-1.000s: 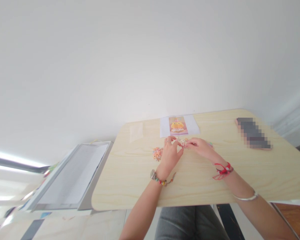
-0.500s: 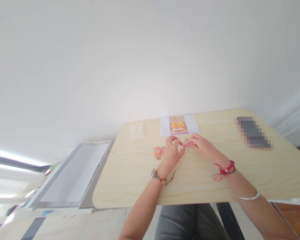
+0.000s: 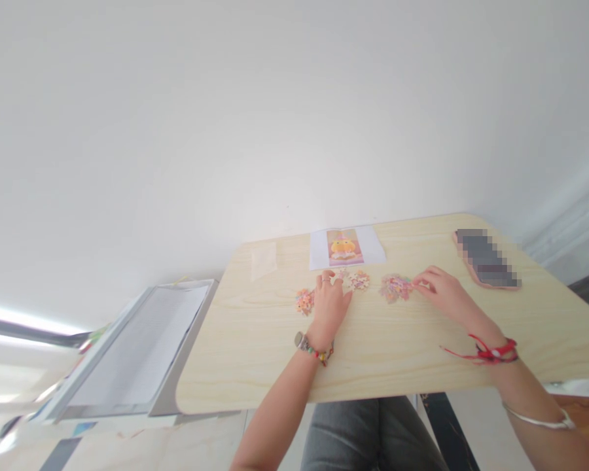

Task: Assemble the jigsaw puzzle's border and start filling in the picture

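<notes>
Small colourful puzzle pieces lie in three clusters on the pale wooden table [image 3: 255,366]: a left pile [image 3: 305,301], a joined middle group [image 3: 357,280] and a right pile [image 3: 395,288]. My left hand [image 3: 330,303] rests flat between the left pile and the middle group, its fingertips touching the edge of the middle group. My right hand [image 3: 444,293] lies to the right, with its fingertips at the right pile. Whether those fingers pinch a piece is too small to tell. A printed reference picture [image 3: 345,246] of an orange figure lies just beyond the pieces.
A pixelated phone in a pink case [image 3: 483,259] lies at the table's far right. A clear plastic bag [image 3: 264,260] lies at the far left. An open white box or binder [image 3: 137,350] stands left of the table. A white wall rises behind.
My right hand has left the middle group and moved right to the right pile. My left hand has flattened beside the middle group. The view has shifted slightly.
</notes>
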`<state>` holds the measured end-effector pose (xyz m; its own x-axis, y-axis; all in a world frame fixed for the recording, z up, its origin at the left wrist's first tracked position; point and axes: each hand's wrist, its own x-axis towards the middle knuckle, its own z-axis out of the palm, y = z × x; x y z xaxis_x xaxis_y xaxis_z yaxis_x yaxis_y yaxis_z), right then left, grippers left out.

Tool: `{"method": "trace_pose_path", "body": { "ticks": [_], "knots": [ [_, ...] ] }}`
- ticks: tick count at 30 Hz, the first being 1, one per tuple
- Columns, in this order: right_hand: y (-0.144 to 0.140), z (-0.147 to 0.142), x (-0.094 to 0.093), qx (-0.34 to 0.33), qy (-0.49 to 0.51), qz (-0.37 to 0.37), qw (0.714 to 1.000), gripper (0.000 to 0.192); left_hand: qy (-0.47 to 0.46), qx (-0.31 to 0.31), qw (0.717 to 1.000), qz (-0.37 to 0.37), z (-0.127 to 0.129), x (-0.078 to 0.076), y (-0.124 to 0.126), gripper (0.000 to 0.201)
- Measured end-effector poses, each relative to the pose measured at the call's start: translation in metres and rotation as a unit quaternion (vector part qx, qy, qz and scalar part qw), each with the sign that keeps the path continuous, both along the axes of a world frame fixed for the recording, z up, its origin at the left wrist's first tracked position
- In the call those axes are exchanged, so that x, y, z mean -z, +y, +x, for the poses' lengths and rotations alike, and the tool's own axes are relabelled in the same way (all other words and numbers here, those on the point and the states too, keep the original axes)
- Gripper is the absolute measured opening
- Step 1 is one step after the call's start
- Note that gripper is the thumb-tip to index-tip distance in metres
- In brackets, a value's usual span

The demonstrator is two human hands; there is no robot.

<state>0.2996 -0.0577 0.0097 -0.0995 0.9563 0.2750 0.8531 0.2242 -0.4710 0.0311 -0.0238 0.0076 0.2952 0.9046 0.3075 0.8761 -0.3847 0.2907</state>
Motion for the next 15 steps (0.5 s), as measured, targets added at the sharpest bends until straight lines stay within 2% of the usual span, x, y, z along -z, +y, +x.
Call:
{"method": "trace_pose_path", "body": {
  "ticks": [3, 9, 12, 15],
  "knots": [
    [-0.007, 0.004, 0.002, 0.010, 0.017, -0.015, 1.000, 0.024, 0.011, -0.004, 1.000, -0.010, 0.001, 0.002, 0.001, 0.019],
    [-0.012, 0.010, 0.002, -0.018, 0.008, -0.037, 0.999, 0.023, 0.019, 0.000, 1.000, -0.018, 0.007, 0.002, 0.003, 0.021],
    [-0.009, -0.002, -0.004, -0.021, 0.001, -0.028, 0.999, 0.024, 0.019, 0.014, 1.000, -0.009, 0.009, 0.002, 0.004, 0.017],
    [-0.005, -0.028, -0.012, -0.059, 0.000, -0.023, 0.998, 0.022, 0.023, 0.024, 0.999, -0.003, 0.009, 0.004, 0.006, 0.013]
  ]
}}
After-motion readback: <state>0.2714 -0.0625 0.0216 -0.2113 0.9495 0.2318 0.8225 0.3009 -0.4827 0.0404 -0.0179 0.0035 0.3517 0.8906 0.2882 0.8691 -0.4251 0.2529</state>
